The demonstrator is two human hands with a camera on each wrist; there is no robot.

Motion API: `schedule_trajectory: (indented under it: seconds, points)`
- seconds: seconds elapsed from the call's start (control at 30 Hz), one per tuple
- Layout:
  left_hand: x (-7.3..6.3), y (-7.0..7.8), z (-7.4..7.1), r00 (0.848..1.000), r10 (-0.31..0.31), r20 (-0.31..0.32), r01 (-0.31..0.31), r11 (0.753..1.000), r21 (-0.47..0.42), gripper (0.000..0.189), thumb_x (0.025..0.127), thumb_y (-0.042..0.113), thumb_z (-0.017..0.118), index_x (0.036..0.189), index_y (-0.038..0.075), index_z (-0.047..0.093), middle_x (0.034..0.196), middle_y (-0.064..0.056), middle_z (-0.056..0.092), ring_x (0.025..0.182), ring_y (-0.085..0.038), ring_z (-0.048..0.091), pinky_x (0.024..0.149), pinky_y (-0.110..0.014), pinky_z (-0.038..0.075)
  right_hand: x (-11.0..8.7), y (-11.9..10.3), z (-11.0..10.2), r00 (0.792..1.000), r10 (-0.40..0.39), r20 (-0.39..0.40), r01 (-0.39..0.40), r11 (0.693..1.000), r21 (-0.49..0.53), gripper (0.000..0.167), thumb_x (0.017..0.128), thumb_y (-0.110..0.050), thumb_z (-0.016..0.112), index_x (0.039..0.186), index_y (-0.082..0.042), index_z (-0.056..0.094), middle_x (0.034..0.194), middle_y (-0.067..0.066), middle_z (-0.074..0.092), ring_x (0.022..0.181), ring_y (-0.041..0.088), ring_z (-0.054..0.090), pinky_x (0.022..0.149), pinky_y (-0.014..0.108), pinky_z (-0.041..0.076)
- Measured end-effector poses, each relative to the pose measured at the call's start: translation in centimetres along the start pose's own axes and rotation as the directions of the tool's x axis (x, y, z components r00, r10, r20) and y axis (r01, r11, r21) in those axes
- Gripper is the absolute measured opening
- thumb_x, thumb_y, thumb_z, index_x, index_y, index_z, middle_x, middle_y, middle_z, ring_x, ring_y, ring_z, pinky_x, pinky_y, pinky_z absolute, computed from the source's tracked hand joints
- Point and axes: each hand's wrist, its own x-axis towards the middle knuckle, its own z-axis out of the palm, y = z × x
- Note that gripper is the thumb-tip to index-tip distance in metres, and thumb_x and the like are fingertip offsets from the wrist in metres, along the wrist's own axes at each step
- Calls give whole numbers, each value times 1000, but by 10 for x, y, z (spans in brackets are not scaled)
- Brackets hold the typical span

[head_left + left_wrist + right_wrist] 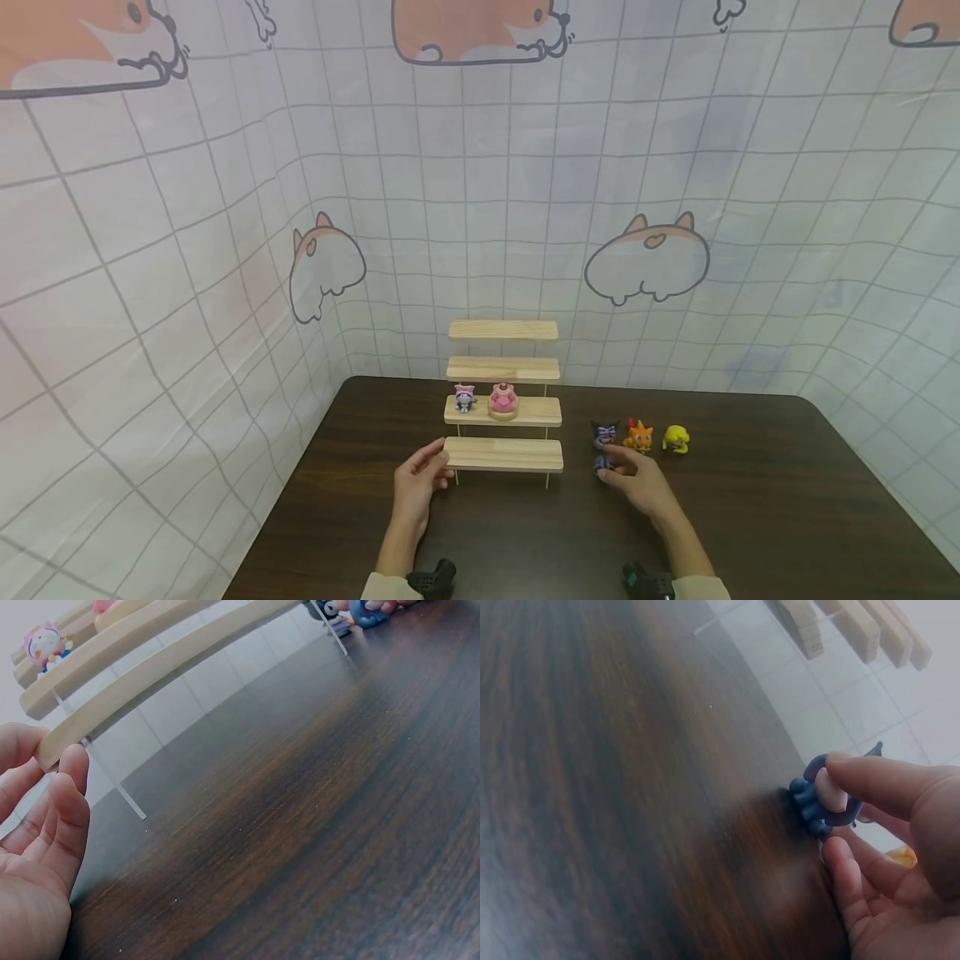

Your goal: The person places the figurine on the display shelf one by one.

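A four-tier wooden display shelf (502, 454) stands on the dark table, and my left hand (415, 487) pinches the left end of its lowest board (124, 694). Fingers lie above and below that board in the left wrist view. My right hand (639, 482) holds a small dark blue figurine (810, 802) with a pale oval part between thumb and fingers, low over the table right of the shelf. Just behind it are a black-and-purple figurine (604, 431), an orange spiky figurine (639, 436) and a yellow figurine (676, 439).
On the second tier from the bottom sit a small white-and-blue figurine with a pink top (464, 399) and a pink round figurine (503, 402). Behind the table (750, 517) hangs a white grid-patterned cloth (510, 250) with dog drawings. Thin legs support the boards.
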Motion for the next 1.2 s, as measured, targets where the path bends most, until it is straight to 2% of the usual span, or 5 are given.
schedule_trajectory:
  seconds: [0.23,0.67,0.87,1.0,1.2]
  points:
    - [0,0,0,1000,-2,2,2,1000,-7,40,98,15,70,136,3,65,97,2,73,74,-10,68,61,-21,55,1,1,0,1000,-7,1,7,1000,20,49,92,-14,76,139,-11,64,132,19,65,106,24,63,77,28,53]
    - [1,1,0,1000,-11,7,11,1000,4,41,98,13,69,136,0,63,94,2,74,73,-10,68,61,-22,55,-2,-2,0,1000,6,-5,-5,999,42,47,91,-19,78,135,-9,66,132,20,63,110,29,61,77,31,52]
    - [-6,10,1,1000,-9,11,9,1000,8,40,98,11,68,136,-3,63,94,1,74,73,-10,68,61,-22,55,0,1,0,1000,-8,-12,9,999,42,46,91,-21,79,133,-8,67,129,21,65,110,30,62,77,32,53]
    - [0,3,0,1000,-13,1,13,1000,4,40,98,13,70,136,0,64,95,1,75,72,-10,69,61,-22,55,0,2,1,1000,-14,-19,15,999,36,45,91,-23,79,133,-9,68,130,20,65,112,31,62,78,31,53]
    - [-2,3,0,1000,-7,1,7,1000,2,42,97,15,71,136,1,64,92,2,74,72,-10,68,61,-22,55,-1,1,1,1000,-14,-23,15,999,51,46,91,-25,79,132,-10,69,129,20,65,114,31,62,81,32,54]
